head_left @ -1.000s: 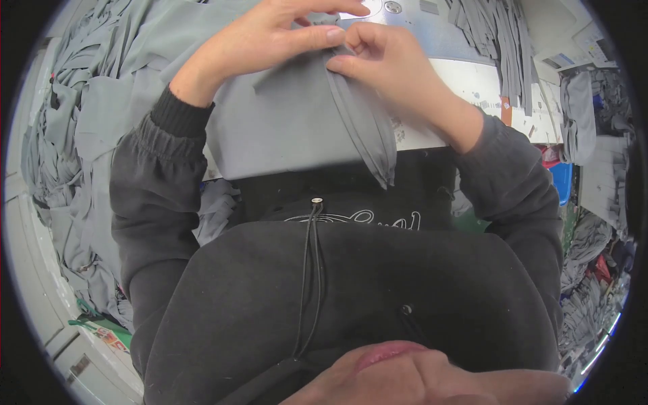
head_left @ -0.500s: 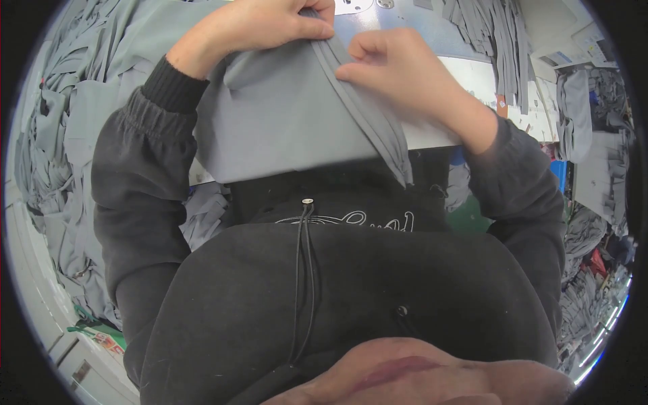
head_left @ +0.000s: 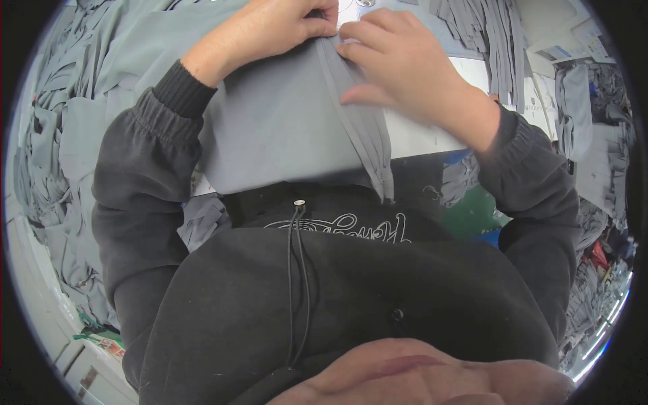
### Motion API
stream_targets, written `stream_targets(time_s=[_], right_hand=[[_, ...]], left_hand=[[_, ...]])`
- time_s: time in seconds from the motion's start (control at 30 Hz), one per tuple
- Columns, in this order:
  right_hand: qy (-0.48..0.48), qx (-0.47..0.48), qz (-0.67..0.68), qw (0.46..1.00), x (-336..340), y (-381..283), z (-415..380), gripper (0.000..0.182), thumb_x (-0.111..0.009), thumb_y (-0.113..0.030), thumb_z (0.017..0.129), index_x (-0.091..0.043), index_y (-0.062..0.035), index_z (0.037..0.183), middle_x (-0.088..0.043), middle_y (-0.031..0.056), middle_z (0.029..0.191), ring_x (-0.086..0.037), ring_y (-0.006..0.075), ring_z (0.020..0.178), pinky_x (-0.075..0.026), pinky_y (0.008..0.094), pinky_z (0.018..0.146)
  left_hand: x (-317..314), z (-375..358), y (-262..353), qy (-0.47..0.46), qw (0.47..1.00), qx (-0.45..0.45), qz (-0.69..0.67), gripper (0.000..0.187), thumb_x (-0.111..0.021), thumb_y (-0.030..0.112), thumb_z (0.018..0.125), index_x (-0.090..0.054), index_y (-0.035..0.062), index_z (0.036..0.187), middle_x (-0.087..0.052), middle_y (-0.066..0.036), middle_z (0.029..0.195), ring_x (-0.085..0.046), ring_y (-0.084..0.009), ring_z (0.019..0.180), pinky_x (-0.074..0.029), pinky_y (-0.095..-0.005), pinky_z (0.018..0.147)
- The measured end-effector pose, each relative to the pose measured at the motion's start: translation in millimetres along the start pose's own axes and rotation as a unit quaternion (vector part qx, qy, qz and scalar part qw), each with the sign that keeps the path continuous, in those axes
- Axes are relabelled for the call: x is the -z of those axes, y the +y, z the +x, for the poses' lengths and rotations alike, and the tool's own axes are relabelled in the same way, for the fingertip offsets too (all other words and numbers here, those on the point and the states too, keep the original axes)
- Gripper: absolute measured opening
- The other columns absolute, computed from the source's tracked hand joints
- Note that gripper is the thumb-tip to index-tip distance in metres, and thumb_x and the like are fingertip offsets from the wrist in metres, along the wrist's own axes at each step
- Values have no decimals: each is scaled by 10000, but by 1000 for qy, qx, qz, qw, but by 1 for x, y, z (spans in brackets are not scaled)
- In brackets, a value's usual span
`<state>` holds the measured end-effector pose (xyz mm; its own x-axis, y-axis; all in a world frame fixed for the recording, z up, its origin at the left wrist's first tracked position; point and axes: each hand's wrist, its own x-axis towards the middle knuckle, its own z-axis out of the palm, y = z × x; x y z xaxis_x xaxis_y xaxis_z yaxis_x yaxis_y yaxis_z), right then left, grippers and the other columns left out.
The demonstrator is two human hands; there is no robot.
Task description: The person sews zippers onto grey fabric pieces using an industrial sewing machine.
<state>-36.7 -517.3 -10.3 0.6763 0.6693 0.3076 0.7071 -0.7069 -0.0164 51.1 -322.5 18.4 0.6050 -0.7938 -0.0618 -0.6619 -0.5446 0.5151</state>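
Two layers meet under my fingers: a grey fabric panel (head_left: 283,128) that lies across the edge of the white table (head_left: 418,138) and hangs down toward my lap, and a narrow grey strip (head_left: 358,135) folded along its right edge, running from my hands down to the panel's lower corner. My left hand (head_left: 270,30) is closed in a pinch on the top of the panel and strip, thumb pressed against the fingertips. My right hand (head_left: 398,64) is not clamped; its fingers lie flat and spread on the strip just beside the left, pressing it to the panel. The risk, as I judge it, is the strip creeping off the edge: with only one pinch point at the top and the rest hanging free, the loose lower length can twist or slide sideways if my right hand lifts or drags. The overhanging weight of the panel could also pull the cloth out of my pinch. Heaps of grey cut pieces (head_left: 61,135) crowd my left side and more grey strips (head_left: 486,27) hang at the far right, so a stray piece could catch up with mine.
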Motion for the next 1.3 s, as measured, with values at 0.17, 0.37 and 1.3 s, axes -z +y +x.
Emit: stream_targets(time_s=[0.17,0.37,1.3], right_hand=[[-46,3,36,998,3,2,3,387,-693,-435,785,-583,-76,879,-604,1,1195,-517,282,1105,-438,430,920],[-45,-7,57,997,4,3,5,369,-718,-410,762,-556,-82,810,-617,12,1195,-543,259,1032,-431,404,925],[108,5,52,993,-20,31,26,90,-552,-20,818,-588,-66,887,-554,15,808,-510,215,732,-386,352,583]], left_hand=[[-23,-6,-20,275,916,-220,193,134,-663,77,784,-538,106,822,-527,-53,702,-501,-262,613,-347,-387,465],[-42,-22,-12,315,876,-291,222,187,-488,-117,841,-469,31,729,-455,-50,721,-412,-207,600,-379,-313,510],[-25,-17,-26,240,934,-204,169,257,-504,-71,844,-618,59,1033,-604,-63,971,-575,-241,847,-491,-334,673]])
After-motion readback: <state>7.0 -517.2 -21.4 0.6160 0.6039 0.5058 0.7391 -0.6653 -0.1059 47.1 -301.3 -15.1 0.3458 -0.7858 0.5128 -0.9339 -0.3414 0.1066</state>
